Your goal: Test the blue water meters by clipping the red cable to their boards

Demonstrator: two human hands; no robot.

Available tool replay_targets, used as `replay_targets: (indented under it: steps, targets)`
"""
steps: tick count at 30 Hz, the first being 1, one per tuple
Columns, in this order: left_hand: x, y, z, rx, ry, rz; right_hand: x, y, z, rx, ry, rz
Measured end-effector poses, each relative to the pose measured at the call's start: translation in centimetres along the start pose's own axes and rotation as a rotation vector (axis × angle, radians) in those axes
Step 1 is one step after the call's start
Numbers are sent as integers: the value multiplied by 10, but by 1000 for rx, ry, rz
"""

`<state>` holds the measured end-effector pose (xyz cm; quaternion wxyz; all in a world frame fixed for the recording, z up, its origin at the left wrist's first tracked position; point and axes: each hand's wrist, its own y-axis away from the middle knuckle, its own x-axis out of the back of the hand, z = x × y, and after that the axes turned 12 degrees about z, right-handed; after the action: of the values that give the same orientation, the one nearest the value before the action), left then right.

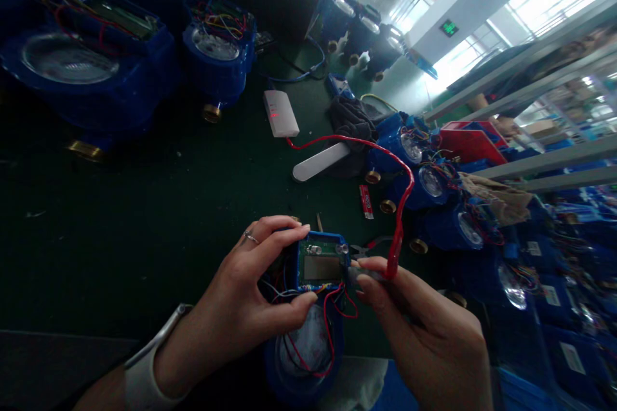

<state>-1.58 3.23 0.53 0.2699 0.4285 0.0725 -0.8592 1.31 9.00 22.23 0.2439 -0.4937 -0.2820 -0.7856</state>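
Note:
A blue water meter [305, 340] sits in front of me with its electronics housing uncovered. Inside the housing lies a green circuit board [332, 248] with a grey display [321, 268]. My left hand [255, 282] grips the housing, fingers over the far side and thumb at the near edge. Between thumb and fingers, my right hand [419, 314] pinches the connector end of a red cable [407, 189] at the board's right edge; the tip is mostly hidden, so I cannot tell whether it is plugged in. Red, black and white wires hang over the meter's round glass.
The red cable runs to a white box [281, 113] with a red light. Nearby are a flat white bar [321, 162], a red battery-like piece [366, 201], pliers [371, 246] and dark cloth [349, 119]. More blue meters [219, 54] stand left and right. A person is behind the rails.

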Motion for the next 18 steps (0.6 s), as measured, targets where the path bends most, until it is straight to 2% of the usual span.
replay_targets:
  steps: [18]
  targets:
    - [0, 2, -2, 17, 10, 8, 0, -1, 2, 64, 34, 3]
